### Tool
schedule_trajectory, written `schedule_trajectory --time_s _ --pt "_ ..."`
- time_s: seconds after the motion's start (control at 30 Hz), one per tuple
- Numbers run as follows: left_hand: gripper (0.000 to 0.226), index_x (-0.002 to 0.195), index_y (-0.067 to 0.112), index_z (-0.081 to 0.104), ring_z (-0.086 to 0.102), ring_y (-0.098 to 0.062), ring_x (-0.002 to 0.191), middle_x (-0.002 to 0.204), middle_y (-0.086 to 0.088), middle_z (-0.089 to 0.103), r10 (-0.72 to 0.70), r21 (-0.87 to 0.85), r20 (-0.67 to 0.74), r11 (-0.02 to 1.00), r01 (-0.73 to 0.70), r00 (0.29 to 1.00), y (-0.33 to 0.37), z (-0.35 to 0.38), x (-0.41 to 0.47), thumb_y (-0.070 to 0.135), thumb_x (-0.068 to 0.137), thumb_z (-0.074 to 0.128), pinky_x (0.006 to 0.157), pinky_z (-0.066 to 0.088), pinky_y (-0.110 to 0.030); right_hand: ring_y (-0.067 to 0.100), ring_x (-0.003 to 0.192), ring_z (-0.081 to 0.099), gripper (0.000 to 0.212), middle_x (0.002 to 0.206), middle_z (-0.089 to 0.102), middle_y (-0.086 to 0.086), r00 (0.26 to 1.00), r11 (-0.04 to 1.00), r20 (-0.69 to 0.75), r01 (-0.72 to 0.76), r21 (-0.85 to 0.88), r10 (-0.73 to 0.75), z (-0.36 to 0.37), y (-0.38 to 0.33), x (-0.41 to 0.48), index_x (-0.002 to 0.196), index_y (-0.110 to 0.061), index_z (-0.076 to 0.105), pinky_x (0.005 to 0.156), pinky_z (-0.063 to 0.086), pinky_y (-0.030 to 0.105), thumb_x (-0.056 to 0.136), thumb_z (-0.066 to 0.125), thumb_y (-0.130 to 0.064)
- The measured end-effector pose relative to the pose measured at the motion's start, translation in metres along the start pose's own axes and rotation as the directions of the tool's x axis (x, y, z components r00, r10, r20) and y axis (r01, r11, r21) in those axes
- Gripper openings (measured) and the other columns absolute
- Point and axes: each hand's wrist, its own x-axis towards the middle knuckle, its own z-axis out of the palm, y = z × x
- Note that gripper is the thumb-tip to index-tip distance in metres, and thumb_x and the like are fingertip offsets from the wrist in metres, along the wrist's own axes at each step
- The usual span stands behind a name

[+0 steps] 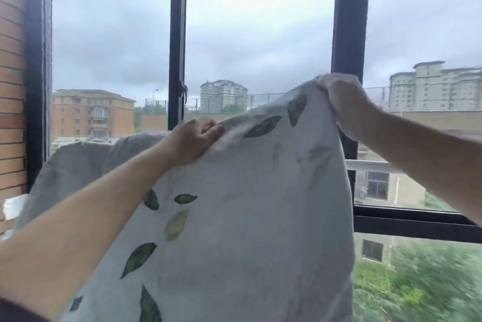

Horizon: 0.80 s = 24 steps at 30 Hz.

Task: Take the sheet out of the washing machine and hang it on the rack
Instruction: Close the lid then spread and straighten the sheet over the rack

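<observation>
Grey-white, leaf-printed sheet [247, 217] hangs from 9 to 5 o'clock in my view, its top edge pinched by my left hand [194, 140] near centre and bunched in the curled fingers of my right hand [341, 97] at 2 o'clock, before the black window frame [349, 21].

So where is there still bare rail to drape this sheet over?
Bare: the white rail between the sheet and the forearm of the right hand. Crowded: left of the left hand, where grey cloth is draped.
</observation>
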Motion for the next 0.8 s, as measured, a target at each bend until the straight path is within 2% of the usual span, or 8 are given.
schedule_trajectory --time_s 0.07,0.17,0.3,0.43,0.57,0.67,0.73,0.8 --pt "0.036 0.100 0.022 0.066 0.063 -0.019 0.085 0.091 0.000 0.068 0.055 -0.003 0.087 0.998 -0.055 0.995 0.008 0.027 -0.005 0.047 0.096 0.041 0.078 0.050 -0.033 0.016 0.056 0.048 0.036 0.053 0.053 -0.001 0.982 0.985 0.144 -0.107 -0.136 0.126 -0.015 0.031 -0.039 0.057 -0.016 0.058 0.058 0.038 0.028 0.092 0.050 -0.014" --pt "0.048 0.099 0.027 0.068 0.065 -0.023 0.087 0.093 0.002 0.072 0.072 0.067 -0.012 0.995 -0.071 0.997 0.019 0.061 -0.010 0.056 0.087 0.031 0.086 0.047 -0.040 0.018 0.064 0.057 0.030 0.068 0.062 0.003 0.885 0.924 0.349 -0.192 -0.330 0.309 -0.024 0.065 -0.082 0.071 -0.015 0.066 0.061 0.049 0.031 0.095 0.049 -0.015" --pt "0.041 0.094 0.025 0.070 0.065 -0.022 0.086 0.093 0.002 0.073 0.086 0.048 -0.218 0.996 -0.077 0.972 0.019 0.074 -0.013 0.047 0.088 0.036 0.086 0.041 -0.039 0.022 0.072 0.064 0.020 0.085 0.067 0.008 0.820 0.917 0.428 -0.275 -0.288 0.381 -0.023 0.083 -0.094 0.093 -0.009 0.067 0.062 0.059 0.034 0.095 0.048 -0.012" --pt "0.020 0.092 0.018 0.074 0.066 -0.024 0.084 0.089 -0.002 0.074 0.044 -0.113 -0.370 0.989 -0.092 0.928 0.021 0.079 -0.017 0.027 0.090 0.057 0.082 0.048 -0.039 0.026 0.086 0.067 0.031 0.101 0.071 0.014 0.772 0.881 0.441 -0.459 -0.113 0.458 -0.016 0.091 -0.091 0.106 -0.011 0.065 0.079 0.057 0.040 0.097 0.049 -0.036" --pt "0.015 0.094 0.010 0.073 0.061 -0.018 0.073 0.082 -0.002 0.072 -0.090 -0.259 -0.434 0.965 -0.029 0.896 0.032 0.082 -0.016 0.015 0.092 0.058 0.066 0.043 -0.021 0.021 0.078 0.064 0.023 0.088 0.068 0.005 0.796 0.814 0.344 -0.566 0.130 0.498 -0.002 0.086 -0.081 0.102 -0.015 0.066 0.069 0.054 0.034 0.096 0.052 -0.033" --pt "0.017 0.091 0.013 0.070 0.056 -0.010 0.068 0.074 0.002 0.065 -0.295 -0.543 -0.422 0.839 0.022 0.857 0.044 0.073 -0.014 0.011 0.094 0.054 0.052 0.039 -0.004 0.015 0.066 0.056 0.019 0.078 0.062 0.004 0.839 0.832 0.262 -0.527 0.177 0.476 -0.006 0.076 -0.070 0.099 -0.009 0.065 0.052 0.046 0.026 0.096 0.052 -0.022" --pt "0.023 0.082 0.018 0.067 0.056 -0.009 0.064 0.070 0.004 0.063 -0.355 -0.701 -0.379 0.713 -0.015 0.854 0.060 0.070 -0.019 0.009 0.095 0.050 0.048 0.043 -0.009 0.016 0.070 0.053 0.020 0.076 0.060 0.005 0.917 0.889 0.194 -0.388 0.243 0.347 -0.022 0.068 -0.059 0.098 -0.009 0.065 0.054 0.042 0.025 0.097 0.049 -0.020" --pt "0.025 0.077 0.020 0.066 0.056 -0.009 0.062 0.068 0.003 0.063 -0.295 -0.695 -0.326 0.719 -0.016 0.898 0.071 0.082 -0.032 0.014 0.096 0.051 0.050 0.047 -0.017 0.020 0.076 0.053 0.023 0.080 0.061 0.010 0.961 0.931 0.137 -0.268 0.248 0.240 -0.042 0.064 -0.054 0.094 -0.009 0.068 0.061 0.041 0.029 0.094 0.047 -0.018"
